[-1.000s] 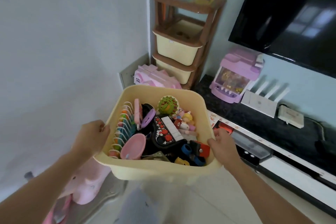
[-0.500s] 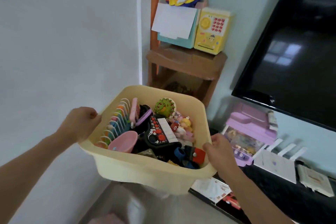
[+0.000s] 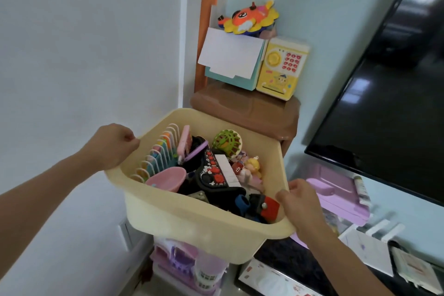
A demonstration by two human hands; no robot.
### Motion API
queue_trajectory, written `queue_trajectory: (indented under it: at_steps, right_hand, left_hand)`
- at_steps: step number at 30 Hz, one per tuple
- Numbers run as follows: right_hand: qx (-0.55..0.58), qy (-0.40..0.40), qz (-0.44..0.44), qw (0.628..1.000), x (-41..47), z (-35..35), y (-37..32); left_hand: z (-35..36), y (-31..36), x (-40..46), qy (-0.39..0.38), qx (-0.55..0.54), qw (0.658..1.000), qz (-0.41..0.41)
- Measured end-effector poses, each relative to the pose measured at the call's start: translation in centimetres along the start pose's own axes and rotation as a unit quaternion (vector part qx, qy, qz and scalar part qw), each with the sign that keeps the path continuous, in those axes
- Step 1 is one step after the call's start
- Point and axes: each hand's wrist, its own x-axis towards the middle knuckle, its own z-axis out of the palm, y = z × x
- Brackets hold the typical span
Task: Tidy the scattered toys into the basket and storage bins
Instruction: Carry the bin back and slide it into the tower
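Bin (image 3: 192, 221) full of toys, carried: left hand (image 3: 113, 145) grips left rim, right hand (image 3: 301, 202) grips right rim. Next, likely: slot it level into shelf (image 3: 247, 108).

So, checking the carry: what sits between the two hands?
In the head view, the yellow bin of toys spans from left hand to right hand.

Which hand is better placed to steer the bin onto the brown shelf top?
Probably right hand: its grip on the bin rim is on the brown shelf top side; left hand is beside the wall.
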Motion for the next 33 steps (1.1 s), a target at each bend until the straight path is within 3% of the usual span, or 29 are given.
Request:
queue_trajectory:
  at_steps: [15, 21, 33]
  right_hand:
    - [-0.001, 0.059, 0.002, 0.998, 2.7, 1.7, -0.2]
    - [-0.002, 0.077, 0.018, 0.997, 5.3, 2.4, -0.4]
    - [-0.04, 0.114, 0.035, 0.992, 10.8, 3.5, -1.3]
  left_hand:
    - [4.4, 0.4, 5.3, -0.009, -0.033, 0.999, 0.012]
    - [6.0, 1.0, 8.6, -0.043, 0.014, 0.999, 0.025]
    - [9.1, 2.6, 13.5, -0.011, 0.057, 0.998, 0.018]
